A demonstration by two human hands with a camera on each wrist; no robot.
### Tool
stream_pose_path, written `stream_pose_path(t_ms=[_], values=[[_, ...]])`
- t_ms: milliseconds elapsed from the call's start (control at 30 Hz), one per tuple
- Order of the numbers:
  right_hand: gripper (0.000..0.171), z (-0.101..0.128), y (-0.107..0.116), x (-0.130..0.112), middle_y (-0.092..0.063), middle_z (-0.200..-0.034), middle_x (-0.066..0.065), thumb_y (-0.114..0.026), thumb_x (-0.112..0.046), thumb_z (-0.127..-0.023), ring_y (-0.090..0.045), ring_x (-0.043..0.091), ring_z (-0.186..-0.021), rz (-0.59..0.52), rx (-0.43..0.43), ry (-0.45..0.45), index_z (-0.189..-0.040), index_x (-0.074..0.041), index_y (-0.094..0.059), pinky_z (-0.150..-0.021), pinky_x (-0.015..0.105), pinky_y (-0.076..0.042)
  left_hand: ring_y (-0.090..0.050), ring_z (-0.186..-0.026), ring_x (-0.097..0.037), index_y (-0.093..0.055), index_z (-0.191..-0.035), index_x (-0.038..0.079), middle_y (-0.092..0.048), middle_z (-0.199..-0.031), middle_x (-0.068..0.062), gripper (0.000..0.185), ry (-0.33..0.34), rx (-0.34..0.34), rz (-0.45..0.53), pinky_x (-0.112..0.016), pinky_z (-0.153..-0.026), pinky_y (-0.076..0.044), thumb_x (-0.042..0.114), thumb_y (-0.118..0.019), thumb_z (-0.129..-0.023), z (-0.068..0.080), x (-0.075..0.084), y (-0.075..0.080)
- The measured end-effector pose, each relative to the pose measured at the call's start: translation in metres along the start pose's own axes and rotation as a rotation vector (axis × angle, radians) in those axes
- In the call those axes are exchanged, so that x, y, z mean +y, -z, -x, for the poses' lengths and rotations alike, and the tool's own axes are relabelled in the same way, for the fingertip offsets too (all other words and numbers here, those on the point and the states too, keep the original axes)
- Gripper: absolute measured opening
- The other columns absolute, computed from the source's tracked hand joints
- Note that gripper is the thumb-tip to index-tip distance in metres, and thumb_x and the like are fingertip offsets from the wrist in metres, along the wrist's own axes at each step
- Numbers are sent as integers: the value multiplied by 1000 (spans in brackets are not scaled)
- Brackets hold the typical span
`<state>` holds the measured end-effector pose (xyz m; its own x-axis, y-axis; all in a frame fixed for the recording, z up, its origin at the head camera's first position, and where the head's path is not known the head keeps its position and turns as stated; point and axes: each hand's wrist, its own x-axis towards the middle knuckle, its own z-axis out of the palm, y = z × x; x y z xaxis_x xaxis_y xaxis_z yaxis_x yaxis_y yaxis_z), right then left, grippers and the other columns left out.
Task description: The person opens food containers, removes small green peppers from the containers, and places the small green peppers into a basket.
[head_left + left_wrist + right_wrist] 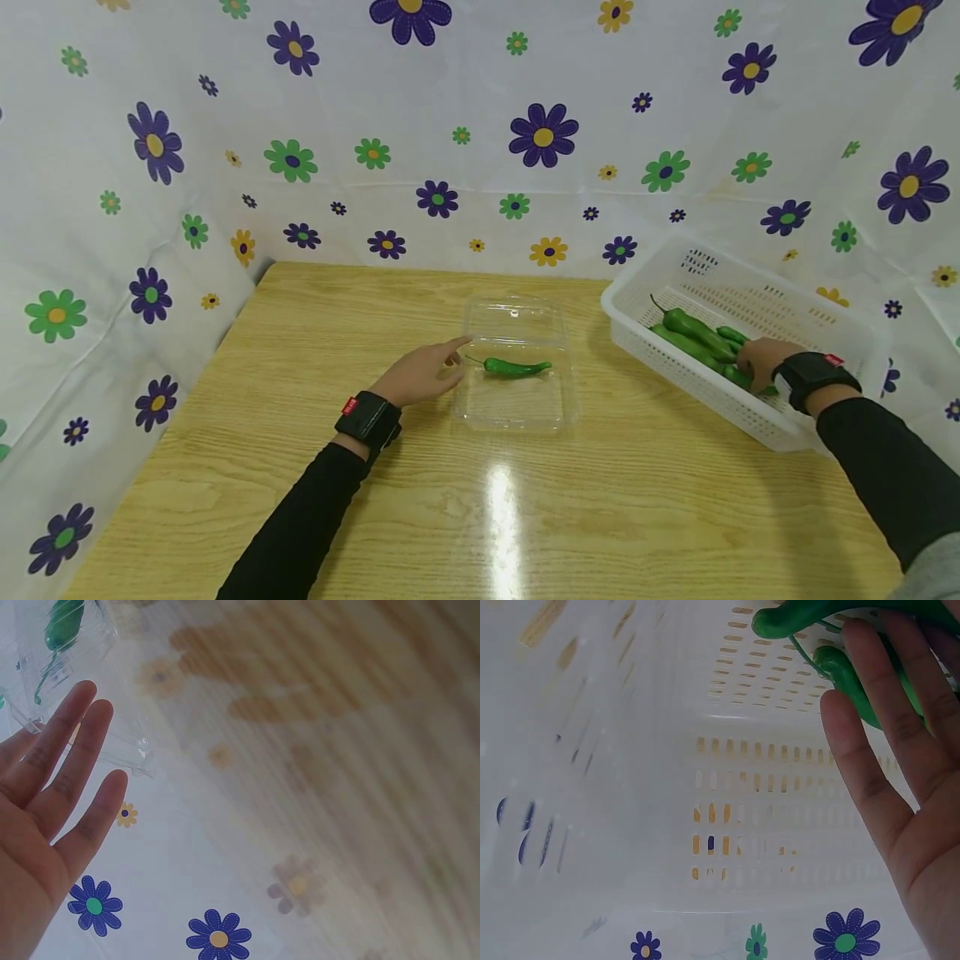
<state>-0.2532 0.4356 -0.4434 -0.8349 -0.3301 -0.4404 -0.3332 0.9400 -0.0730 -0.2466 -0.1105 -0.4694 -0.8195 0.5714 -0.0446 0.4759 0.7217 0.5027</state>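
Observation:
In the head view, a clear plastic clamshell box (517, 404) stands with its lid folded back, and one green chili pepper (517, 367) lies inside. At the box's left edge is my left hand (422, 375), its fingers extended in the left wrist view and holding nothing. My right hand (767, 362) reaches down into a white basket (697, 375) among several green peppers (693, 333). Seen from the right wrist, its fingers (900, 724) are fairly straight and lie against green peppers (847, 679). The right thumb is out of sight.
The box and basket stand on a wood-grain table (300, 333), with the basket at the right. A white cloth (465, 92) with printed flowers hangs behind the table and along its sides. Perforated walls rise around my right hand.

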Motion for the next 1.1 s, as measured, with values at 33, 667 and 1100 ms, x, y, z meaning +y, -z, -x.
stream_pose_path(t_ms=[33, 667, 1100], values=[[12, 0, 0, 1, -60, -70, 1, -75, -1, -68, -50, 15, -62, 3, -1, 2, -75, -6, -66, -54, 28, -42, -61, -101, -25, -29, -149, 17, -62, -116, -11, 58, 1, 0, 1, -42, -87, -51, 27, -51, -96, 0, 0, 0], [26, 38, 60, -26, -68, -87, 13, -72, -8, -78, -62, 27, -77, -93, 189, -49, -100, 3, -66, -64, 42, -53, -62, -96, -23, -29, -149, 16, -62, -116, -10, 58, -7, 4, -17, -39, -83, -52, 27, -51, -96, -1, 0, 0], [30, 33, 118, -123, -70, -100, 12, -74, -9, -78, -65, 29, -92, -16, 396, 145, -108, -5, -68, -77, 46, -54, -62, -99, -24, -30, -148, 17, -63, -115, -10, 58, -15, 15, -18, -41, -85, -52, 28, -51, -96, -1, -2, -1]])
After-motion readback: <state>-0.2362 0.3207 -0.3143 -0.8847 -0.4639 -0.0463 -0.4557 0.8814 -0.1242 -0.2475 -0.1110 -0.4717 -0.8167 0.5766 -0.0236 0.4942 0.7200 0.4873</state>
